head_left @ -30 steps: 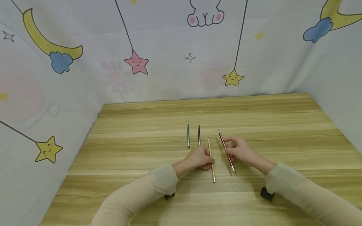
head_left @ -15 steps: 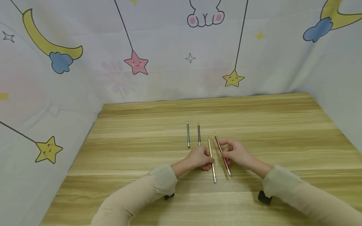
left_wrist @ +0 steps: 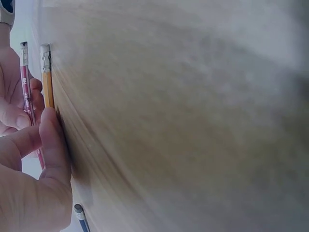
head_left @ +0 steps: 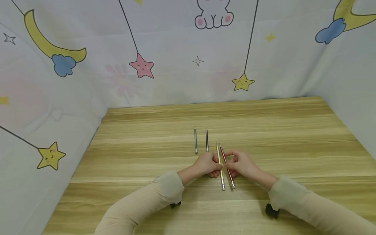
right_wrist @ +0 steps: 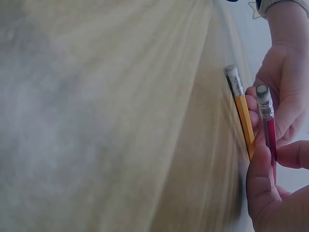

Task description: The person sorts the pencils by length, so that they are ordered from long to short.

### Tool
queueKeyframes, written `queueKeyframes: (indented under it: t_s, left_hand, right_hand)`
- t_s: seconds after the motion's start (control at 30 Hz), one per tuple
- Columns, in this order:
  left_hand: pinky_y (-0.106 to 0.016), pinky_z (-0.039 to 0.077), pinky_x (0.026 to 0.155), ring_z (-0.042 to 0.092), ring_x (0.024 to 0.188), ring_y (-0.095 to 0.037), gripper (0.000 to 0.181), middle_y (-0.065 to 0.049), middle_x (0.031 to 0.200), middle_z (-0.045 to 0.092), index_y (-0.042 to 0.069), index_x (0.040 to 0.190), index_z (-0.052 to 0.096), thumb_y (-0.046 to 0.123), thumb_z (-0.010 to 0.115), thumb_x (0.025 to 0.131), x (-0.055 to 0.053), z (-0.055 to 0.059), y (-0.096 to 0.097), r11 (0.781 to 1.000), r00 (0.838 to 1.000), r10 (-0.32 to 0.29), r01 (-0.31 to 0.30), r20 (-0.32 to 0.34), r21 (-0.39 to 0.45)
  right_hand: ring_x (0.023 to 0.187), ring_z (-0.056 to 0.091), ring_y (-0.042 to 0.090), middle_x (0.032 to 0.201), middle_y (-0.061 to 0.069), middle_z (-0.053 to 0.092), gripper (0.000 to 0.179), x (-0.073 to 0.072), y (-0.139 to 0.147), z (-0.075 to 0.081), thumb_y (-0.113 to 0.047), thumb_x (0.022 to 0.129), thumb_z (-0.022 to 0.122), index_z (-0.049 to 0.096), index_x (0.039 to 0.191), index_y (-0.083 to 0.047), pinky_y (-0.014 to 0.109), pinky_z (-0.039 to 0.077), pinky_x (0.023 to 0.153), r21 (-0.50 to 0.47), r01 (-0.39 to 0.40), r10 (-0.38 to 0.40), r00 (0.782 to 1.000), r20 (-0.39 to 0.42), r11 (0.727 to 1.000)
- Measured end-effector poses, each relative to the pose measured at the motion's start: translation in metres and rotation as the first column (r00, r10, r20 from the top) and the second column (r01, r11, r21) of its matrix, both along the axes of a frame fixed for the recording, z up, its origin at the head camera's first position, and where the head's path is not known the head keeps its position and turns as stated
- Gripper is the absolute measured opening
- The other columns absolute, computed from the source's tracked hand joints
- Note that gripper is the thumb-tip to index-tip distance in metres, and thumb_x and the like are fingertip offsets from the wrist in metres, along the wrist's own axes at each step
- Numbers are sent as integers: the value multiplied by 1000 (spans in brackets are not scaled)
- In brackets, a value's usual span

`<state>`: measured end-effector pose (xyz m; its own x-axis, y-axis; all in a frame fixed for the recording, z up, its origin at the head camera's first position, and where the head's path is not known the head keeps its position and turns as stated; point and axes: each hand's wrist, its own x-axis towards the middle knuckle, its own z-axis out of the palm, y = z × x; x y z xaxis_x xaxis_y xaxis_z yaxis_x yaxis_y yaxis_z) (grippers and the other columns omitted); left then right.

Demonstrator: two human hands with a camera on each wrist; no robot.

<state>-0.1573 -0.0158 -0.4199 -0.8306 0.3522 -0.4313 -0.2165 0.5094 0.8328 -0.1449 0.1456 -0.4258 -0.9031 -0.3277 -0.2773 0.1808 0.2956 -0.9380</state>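
Observation:
Between the thumb and fingers of my left hand (head_left: 208, 164) is a yellow pencil (head_left: 221, 179), its silver eraser end toward me and its tip pointing away. My right hand (head_left: 241, 164) pinches a red pencil (head_left: 230, 178) just to the right of it. The red one leans slightly, its tip close beside the yellow tip and its eraser end farther apart. In the right wrist view the red pencil (right_wrist: 268, 121) stands nearer the camera than the yellow pencil (right_wrist: 244, 118). The left wrist view shows both eraser ends side by side.
A green pencil (head_left: 195, 139) and a black pencil (head_left: 207, 139) lie parallel on the wooden table (head_left: 141, 137), beyond my left hand. Behind the table hangs a white cloth (head_left: 176, 85) printed with stars and moons.
My right hand has moved left and toward me with the red pencil, bringing it next to the yellow one. My left hand and the yellow pencil have stayed nearly still.

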Motion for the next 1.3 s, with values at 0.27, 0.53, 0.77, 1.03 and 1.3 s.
queueKeyframes:
  t_s: [0.27,0.53,0.77,1.03,1.3]
  left_hand:
    - [-21,46,40,55,43,-10,17,-7,54,59,4,77,44,5,61,79,1,0,-2,1000,1000,-8,8,-11,-4]
    - [-22,47,41,55,42,-11,18,-7,54,59,4,76,45,5,62,79,3,1,-2,1000,1000,-11,11,-16,-8]
    - [-23,48,41,55,42,-10,18,-8,53,59,4,74,46,7,62,80,2,-2,-3,1000,999,-27,26,-32,-7]
    - [-23,48,41,55,43,-11,18,-9,55,60,4,74,46,9,63,80,3,-3,-4,999,999,-35,35,-34,0]
    - [-22,47,41,55,42,-10,18,-8,54,59,4,73,47,9,63,79,4,-3,-4,999,999,-32,31,-43,-16]
  right_hand:
    - [46,49,8,65,4,53,44,3,-4,-3,3,78,55,42,120,9,24,47,43,40,37,-37,999,0,999]
    - [46,51,10,64,6,55,43,3,-9,-3,1,77,58,44,118,6,27,47,43,123,61,-59,998,-19,991]
    - [42,51,11,60,7,55,49,-1,-14,-1,-1,76,60,43,121,7,27,47,41,227,28,-16,998,-56,974]
    - [38,50,11,57,8,53,56,-2,-16,1,-5,76,65,40,125,5,27,45,38,308,-9,42,994,-98,951]
    - [37,52,11,55,8,55,60,-1,-15,0,-4,77,64,36,129,7,28,46,38,297,-33,61,994,-86,954]
